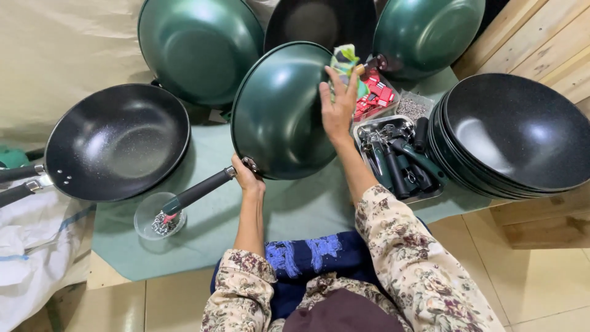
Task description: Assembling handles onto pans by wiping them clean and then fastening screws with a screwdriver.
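Now we're holding the green wok [279,114] upright at bench centre: left hand [247,176] gripping it by the handle joint, right hand [339,104] open on its rim w/ a cloth [345,61]. Finished wok [117,142] left; stack [513,136] right still w/o handles.

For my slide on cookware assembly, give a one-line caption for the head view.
Left hand grips a tilted dark green wok near its black handle; right hand rests on its rim.
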